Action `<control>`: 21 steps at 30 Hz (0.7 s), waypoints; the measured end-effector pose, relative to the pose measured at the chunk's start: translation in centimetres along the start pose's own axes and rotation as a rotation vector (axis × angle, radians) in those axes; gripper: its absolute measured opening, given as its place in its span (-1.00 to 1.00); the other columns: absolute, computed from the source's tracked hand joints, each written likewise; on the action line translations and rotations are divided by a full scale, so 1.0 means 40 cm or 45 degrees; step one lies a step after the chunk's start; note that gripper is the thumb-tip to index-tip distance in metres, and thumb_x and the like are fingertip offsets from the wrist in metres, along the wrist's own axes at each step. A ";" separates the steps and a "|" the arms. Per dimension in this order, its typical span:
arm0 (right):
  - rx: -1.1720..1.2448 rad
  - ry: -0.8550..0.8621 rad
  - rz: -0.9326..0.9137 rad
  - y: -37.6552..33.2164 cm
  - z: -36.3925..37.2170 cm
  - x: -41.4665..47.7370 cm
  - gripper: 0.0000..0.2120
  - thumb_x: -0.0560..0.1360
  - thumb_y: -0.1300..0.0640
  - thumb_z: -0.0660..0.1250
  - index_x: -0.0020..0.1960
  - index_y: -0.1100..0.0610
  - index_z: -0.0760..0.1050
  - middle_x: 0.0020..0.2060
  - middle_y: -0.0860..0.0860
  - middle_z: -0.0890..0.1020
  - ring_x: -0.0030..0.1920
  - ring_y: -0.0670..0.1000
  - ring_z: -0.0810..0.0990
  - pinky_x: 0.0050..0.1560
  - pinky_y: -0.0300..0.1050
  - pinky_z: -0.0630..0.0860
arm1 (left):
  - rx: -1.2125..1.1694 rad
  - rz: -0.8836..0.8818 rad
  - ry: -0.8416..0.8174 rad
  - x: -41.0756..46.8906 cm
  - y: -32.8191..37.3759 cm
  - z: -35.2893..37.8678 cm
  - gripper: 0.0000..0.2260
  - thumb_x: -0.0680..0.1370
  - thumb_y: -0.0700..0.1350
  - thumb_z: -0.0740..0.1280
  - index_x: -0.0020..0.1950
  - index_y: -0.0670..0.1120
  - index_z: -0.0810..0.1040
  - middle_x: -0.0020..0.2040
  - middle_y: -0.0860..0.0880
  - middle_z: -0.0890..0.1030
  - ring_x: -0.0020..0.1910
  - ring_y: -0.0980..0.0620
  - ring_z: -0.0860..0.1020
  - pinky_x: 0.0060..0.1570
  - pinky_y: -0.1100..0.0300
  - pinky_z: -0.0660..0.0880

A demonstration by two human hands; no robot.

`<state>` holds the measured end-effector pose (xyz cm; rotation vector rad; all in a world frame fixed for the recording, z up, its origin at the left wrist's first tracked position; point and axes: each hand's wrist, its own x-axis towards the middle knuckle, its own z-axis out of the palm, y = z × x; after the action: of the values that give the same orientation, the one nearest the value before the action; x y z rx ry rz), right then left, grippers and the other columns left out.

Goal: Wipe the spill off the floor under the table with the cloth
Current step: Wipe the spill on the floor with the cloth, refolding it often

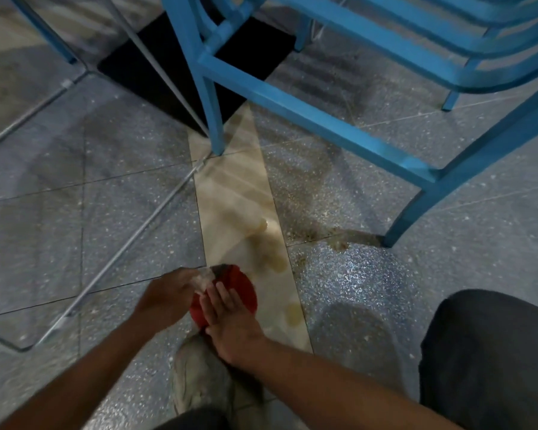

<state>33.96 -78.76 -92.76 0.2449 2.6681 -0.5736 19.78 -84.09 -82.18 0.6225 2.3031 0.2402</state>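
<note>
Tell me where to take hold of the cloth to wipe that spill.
Pinch the cloth at its lifted pale corner on the far left, coming from the left, as the left hand does; it is the only raised part. The rest lies spread under the flat right hand, so press that from above toward the spill.

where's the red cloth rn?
Head view, lower centre: the red cloth is over the beige floor strip, under the right hand, its left edge gripped by the left hand.
</note>
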 end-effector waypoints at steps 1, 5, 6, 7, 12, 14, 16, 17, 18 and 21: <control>-0.008 -0.005 0.042 0.001 0.012 0.023 -0.34 0.71 0.02 0.01 0.62 0.19 -0.28 0.60 0.21 -0.28 0.58 0.23 -0.36 0.56 0.18 -0.31 | 0.019 0.058 -0.038 0.001 0.005 -0.031 -0.72 0.70 -0.09 0.27 0.37 0.10 0.61 0.30 -0.01 0.66 0.17 -0.03 0.61 0.16 0.13 0.51; -0.067 0.069 0.053 0.060 0.059 0.078 -0.31 0.66 -0.09 0.11 0.65 0.11 -0.12 0.64 0.12 -0.14 0.61 0.16 -0.27 0.56 0.18 -0.33 | 0.400 0.382 -0.231 0.058 0.037 -0.129 -0.72 0.68 0.03 0.28 0.39 0.16 0.57 0.33 0.04 0.66 0.24 0.03 0.62 0.27 0.05 0.57; -0.076 0.082 0.051 0.074 0.066 0.069 -0.31 0.64 -0.13 0.12 0.65 0.08 -0.04 0.64 0.11 -0.05 0.62 0.15 -0.18 0.57 0.18 -0.26 | 0.496 0.436 -0.256 0.078 0.055 -0.147 -0.70 0.67 0.08 0.25 0.40 0.16 0.56 0.36 0.04 0.64 0.28 0.03 0.60 0.30 0.02 0.55; -0.081 0.103 0.071 0.086 0.072 0.052 -0.32 0.61 -0.16 0.12 0.64 0.05 0.04 0.64 0.11 0.03 0.63 0.16 -0.09 0.55 0.19 -0.17 | 0.568 0.471 -0.266 0.098 0.079 -0.160 -0.68 0.67 0.10 0.24 0.41 0.16 0.55 0.40 0.04 0.61 0.32 0.01 0.58 0.33 0.00 0.53; -0.040 0.146 0.290 0.125 0.102 -0.055 -0.34 0.54 -0.20 0.17 0.60 -0.03 0.19 0.59 0.18 0.19 0.58 0.24 0.16 0.47 0.24 0.08 | 0.657 0.601 -0.302 0.170 0.189 -0.124 -0.65 0.71 0.06 0.24 0.51 0.15 0.46 0.48 0.01 0.52 0.43 -0.04 0.47 0.36 0.07 0.43; -0.032 0.149 0.406 0.133 0.112 -0.097 -0.34 0.56 -0.21 0.13 0.61 -0.06 0.16 0.59 0.19 0.19 0.58 0.24 0.16 0.46 0.25 0.08 | 0.630 0.660 -0.302 0.177 0.203 -0.090 -0.62 0.71 0.07 0.25 0.54 0.15 0.44 0.53 0.03 0.48 0.48 -0.03 0.44 0.44 0.03 0.41; 0.016 0.155 0.522 0.140 0.126 -0.144 -0.38 0.58 -0.19 0.07 0.61 -0.06 0.17 0.58 0.21 0.21 0.57 0.26 0.17 0.44 0.27 0.09 | 0.567 0.720 -0.296 0.176 0.204 -0.054 -0.61 0.71 0.08 0.26 0.54 0.13 0.44 0.56 0.05 0.44 0.53 -0.01 0.41 0.49 0.00 0.38; 0.035 0.142 0.578 0.137 0.135 -0.167 -0.40 0.58 -0.18 0.06 0.60 -0.07 0.19 0.57 0.23 0.23 0.56 0.27 0.20 0.43 0.28 0.11 | 0.534 0.739 -0.292 0.175 0.202 -0.041 -0.61 0.70 0.08 0.27 0.55 0.12 0.44 0.57 0.06 0.43 0.54 0.00 0.40 0.49 0.01 0.37; 0.053 0.121 0.625 0.131 0.147 -0.186 -0.41 0.58 -0.17 0.06 0.59 -0.08 0.23 0.56 0.23 0.25 0.55 0.28 0.23 0.41 0.29 0.13 | 0.500 0.746 -0.287 0.177 0.197 -0.031 -0.60 0.70 0.09 0.27 0.55 0.12 0.44 0.57 0.07 0.43 0.53 0.01 0.40 0.48 0.04 0.37; 0.105 0.064 0.729 0.111 0.193 -0.238 -0.43 0.55 -0.19 0.09 0.54 -0.11 0.33 0.55 0.20 0.29 0.52 0.26 0.25 0.35 0.32 0.19 | 0.400 0.712 -0.297 0.185 0.183 -0.015 -0.59 0.70 0.11 0.28 0.54 0.09 0.45 0.56 0.08 0.45 0.43 0.04 0.49 0.34 0.16 0.40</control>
<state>46.33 -78.85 -96.85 1.0123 2.4485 -0.4886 17.45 -74.04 -83.73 1.3778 1.9128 0.0559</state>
